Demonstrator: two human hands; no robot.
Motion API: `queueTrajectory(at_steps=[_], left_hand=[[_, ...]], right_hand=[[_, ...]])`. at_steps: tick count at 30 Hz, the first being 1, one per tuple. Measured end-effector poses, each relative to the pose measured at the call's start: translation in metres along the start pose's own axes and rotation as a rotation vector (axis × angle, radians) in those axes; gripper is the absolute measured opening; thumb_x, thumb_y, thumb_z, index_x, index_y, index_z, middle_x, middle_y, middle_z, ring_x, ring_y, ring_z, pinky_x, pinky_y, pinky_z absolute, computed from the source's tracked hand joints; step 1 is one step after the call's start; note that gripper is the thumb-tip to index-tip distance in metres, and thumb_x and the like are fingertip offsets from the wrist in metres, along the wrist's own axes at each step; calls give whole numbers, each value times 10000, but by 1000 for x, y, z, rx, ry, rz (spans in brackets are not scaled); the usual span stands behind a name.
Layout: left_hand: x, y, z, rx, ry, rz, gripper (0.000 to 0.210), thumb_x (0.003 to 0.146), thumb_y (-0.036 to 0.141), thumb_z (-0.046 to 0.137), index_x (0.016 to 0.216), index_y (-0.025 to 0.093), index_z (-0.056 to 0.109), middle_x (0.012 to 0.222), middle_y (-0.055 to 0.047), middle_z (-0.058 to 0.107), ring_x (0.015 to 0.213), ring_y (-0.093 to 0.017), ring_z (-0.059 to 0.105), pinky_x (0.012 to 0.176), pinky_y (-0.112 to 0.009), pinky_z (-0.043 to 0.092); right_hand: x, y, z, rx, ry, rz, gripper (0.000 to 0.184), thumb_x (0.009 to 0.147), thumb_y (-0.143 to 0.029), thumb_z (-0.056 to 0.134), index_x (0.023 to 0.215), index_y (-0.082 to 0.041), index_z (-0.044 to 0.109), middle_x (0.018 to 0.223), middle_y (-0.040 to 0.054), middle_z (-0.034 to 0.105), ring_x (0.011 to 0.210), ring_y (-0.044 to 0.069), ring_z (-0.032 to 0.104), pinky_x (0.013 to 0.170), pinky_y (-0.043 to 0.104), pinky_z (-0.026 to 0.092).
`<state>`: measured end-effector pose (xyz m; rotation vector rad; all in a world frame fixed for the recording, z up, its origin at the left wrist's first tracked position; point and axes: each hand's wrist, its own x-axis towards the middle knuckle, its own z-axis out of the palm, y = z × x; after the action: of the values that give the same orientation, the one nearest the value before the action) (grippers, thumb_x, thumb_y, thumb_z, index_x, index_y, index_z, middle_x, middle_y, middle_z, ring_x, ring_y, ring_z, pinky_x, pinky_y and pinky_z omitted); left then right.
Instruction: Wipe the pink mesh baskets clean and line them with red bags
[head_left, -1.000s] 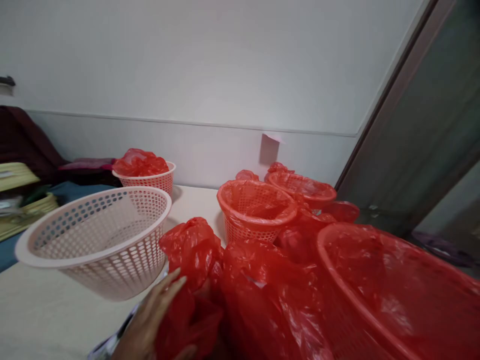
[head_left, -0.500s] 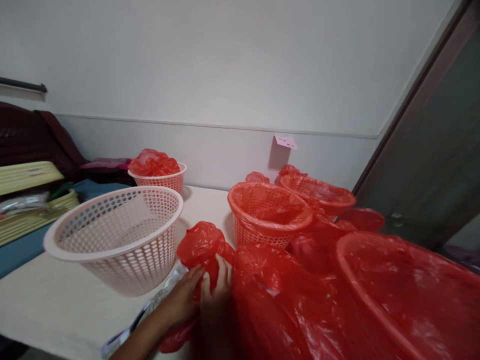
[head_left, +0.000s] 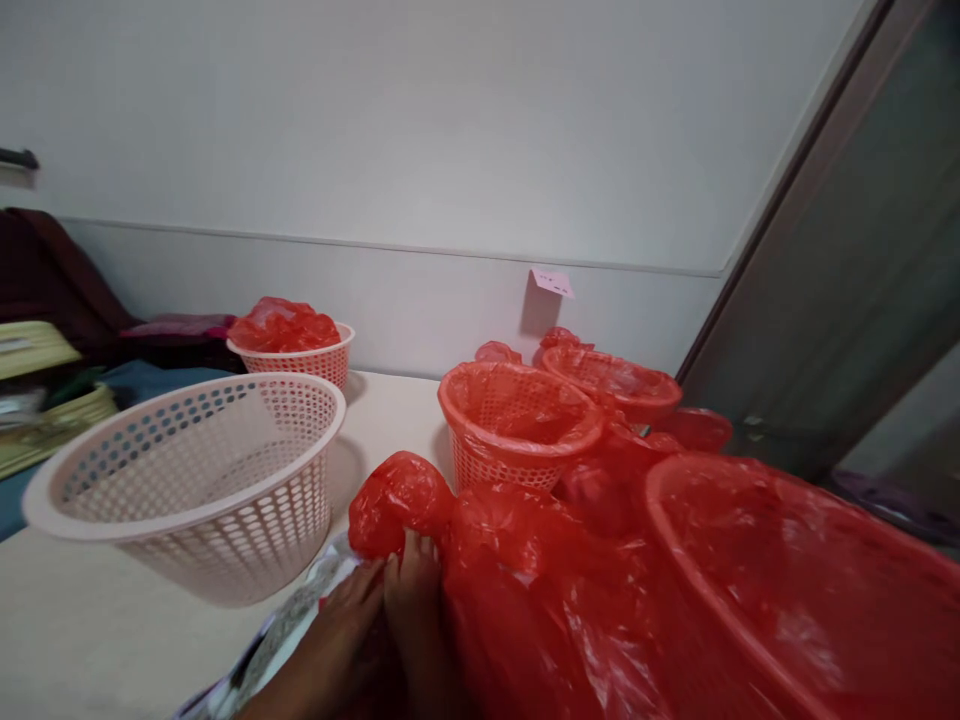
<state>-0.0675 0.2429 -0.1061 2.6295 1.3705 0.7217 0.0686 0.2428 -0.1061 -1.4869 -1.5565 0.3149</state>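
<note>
A red plastic bag (head_left: 401,500) bulges up in front of my hands at the front of the table. My right hand (head_left: 414,585) is closed on the near side of this bag, its fingers bent and close together. Right beside it, my left hand (head_left: 349,615) is also closed at the bag's lower edge, its fingertips partly hidden. More red plastic film (head_left: 517,600) is heaped directly to the right of my hands. A silvery, crinkled packet or sheet (head_left: 300,600) lies under and left of my left forearm; its kind is unclear.
An unlined pale pink basket (head_left: 187,520) stands at left on the table (head_left: 75,610). Behind it, another basket (head_left: 296,362) holds red plastic. Red-lined baskets (head_left: 521,425) stand at right, a large one (head_left: 750,590) nearest. A pink note (head_left: 551,282) hangs on the wall.
My hands have drawn lower and nearer to me against the red bag, whose top now looks rounder. The view has turned slightly right, so the baskets appear further left.
</note>
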Motion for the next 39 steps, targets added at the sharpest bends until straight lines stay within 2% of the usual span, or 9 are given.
queueTrajectory(at_steps=[3,7,11,16,19,23,29,34,39], left_hand=[[-27,-10,16,121,-51,44,970,657,144,615,1529,299,221,1546,-106,367,1370,-321,410,1067,-475,431],[-50,-18,35,223,79,111,943,713,169,606,1539,300,171,1538,-136,371,1355,-333,431,1050,-508,442],[-46,-17,43,214,69,50,912,709,126,566,1529,306,209,1517,-94,419,1349,-303,444,1069,-490,427],[-35,-10,50,155,78,-41,805,726,103,540,1482,298,343,1477,-59,482,1319,-276,480,1072,-471,428],[-37,-9,58,144,143,-33,782,787,145,538,1509,294,281,1464,-66,497,1311,-279,488,1057,-488,441],[-43,-8,67,210,233,-42,777,842,147,505,1535,296,188,1468,-71,491,1301,-266,505,1048,-478,457],[-44,-3,65,219,226,-70,735,876,244,537,1529,306,207,1478,-77,477,1301,-263,509,1052,-444,468],[-36,3,61,62,221,-130,720,833,282,566,1499,345,301,1438,-71,523,1251,-328,549,1033,-510,482],[-33,10,55,-31,204,-194,645,828,312,525,1454,395,394,1420,-19,546,1245,-372,544,976,-506,529]], right_hand=[[-11,-1,-6,59,-28,-23,461,843,-141,502,1276,-261,607,1184,110,650,1123,291,576,906,431,473],[13,1,9,39,-29,67,344,852,-209,579,1190,-186,637,1112,118,663,1061,274,598,899,411,465],[22,3,17,12,-34,122,306,915,-374,568,1147,-182,620,1078,83,660,957,213,627,860,407,494],[-5,3,3,13,-41,117,298,939,-383,545,1177,-223,628,1096,71,675,930,199,650,772,336,525],[-6,2,1,3,-39,100,281,940,-375,555,1185,-251,617,1150,72,655,970,193,644,793,333,531],[12,1,9,-27,-31,74,307,921,-375,596,1180,-210,597,1193,72,609,1018,205,621,848,378,537],[27,4,21,-99,-6,84,302,918,-357,599,1179,-203,599,1205,84,609,1049,214,609,893,409,513],[22,0,19,-129,-6,26,312,932,-365,575,1204,-210,584,1234,82,595,1057,212,603,904,420,512],[19,-5,24,-173,-25,2,325,934,-365,574,1215,-201,575,1246,83,586,1045,209,608,882,420,530]])
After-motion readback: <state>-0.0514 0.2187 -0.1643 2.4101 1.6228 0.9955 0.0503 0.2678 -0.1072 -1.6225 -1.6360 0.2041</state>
